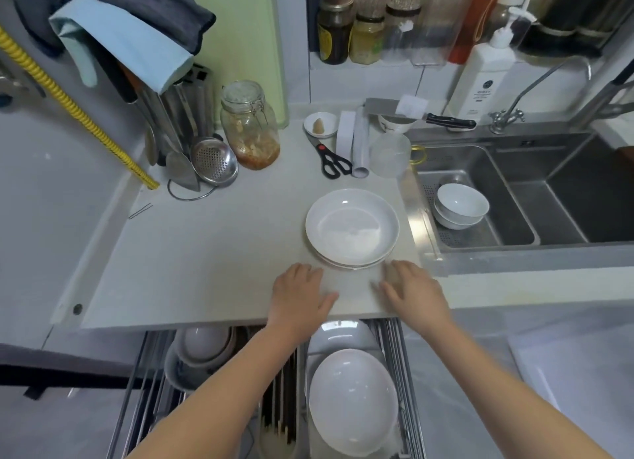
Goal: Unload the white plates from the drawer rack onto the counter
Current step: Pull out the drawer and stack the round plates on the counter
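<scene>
A small kitchen seen from the head camera: a pale tabotop is not the word here, so plainly, a pale tabletop (206, 252) runs beside a steel sink (514, 197). A stack of white plates (352, 228) sits near its front edge, and more plates (353, 400) stand on edge in the drawer rack (408, 390) below. The left hand (298, 297) and right hand (411, 293) hover just short of the stack, fingers (387, 269) loosely spread, holding nothing. The glazed plates look stiff, slick, breakable and fairly heavy; best gripped at opposite rims with both hands.
</scene>
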Available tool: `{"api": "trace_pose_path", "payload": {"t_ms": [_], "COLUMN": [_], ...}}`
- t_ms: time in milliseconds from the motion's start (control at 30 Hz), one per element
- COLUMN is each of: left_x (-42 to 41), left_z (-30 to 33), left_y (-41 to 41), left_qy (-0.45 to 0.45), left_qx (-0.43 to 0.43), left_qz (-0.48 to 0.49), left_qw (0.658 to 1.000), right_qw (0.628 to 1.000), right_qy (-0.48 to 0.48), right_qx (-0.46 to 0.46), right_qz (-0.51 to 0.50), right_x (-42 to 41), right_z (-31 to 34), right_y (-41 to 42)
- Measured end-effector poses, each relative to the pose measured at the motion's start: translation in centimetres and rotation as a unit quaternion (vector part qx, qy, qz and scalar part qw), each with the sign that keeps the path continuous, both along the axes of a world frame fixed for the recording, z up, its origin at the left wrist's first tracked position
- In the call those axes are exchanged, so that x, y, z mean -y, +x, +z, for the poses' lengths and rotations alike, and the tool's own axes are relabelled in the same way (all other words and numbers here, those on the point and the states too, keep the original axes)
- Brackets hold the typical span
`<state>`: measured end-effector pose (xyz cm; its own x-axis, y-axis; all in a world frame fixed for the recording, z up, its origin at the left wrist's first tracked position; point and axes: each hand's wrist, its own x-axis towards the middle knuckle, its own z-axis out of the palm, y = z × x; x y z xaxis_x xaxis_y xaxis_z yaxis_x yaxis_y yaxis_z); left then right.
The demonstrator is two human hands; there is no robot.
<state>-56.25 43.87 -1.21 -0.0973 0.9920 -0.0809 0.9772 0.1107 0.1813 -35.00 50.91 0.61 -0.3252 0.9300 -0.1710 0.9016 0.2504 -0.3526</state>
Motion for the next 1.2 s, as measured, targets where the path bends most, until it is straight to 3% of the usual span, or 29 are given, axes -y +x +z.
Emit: {"api": "trace_pose_path", "payload": {"t_ms": [167, 433, 867, 1200], "left_x": [5.6, 12.0, 14.4, 12.0], "left_z": [-2.0, -6.1, -14.1, -17.7], "left_y": [2.4, 3.6, 6.1, 5.9], "left_qy": [0.003, -0.124, -0.303, -0.336], "left_qx": [0.04, 0.025, 0.067, 0.056], "left_qz": [-0.059, -0.08, 0.095, 0.159], "left_qw": [0.997, 0.989, 0.946, 0.926], "right_qw": [1.0, 0.994, 0.957, 0.945], "right_qy": [-0.008, -0.072, -0.264, -0.271], "right_qx": [-0.003, 0.06, 0.117, 0.135], "right_qz": [0.03, 0.061, -0.023, -0.12], "right_x": [5.8, 12.5, 15.6, 14.5], "right_z": [-2.7, -7.1, -14.9, -18.6], "right_y": [0.8, 2.4, 4.0, 2.8]}}
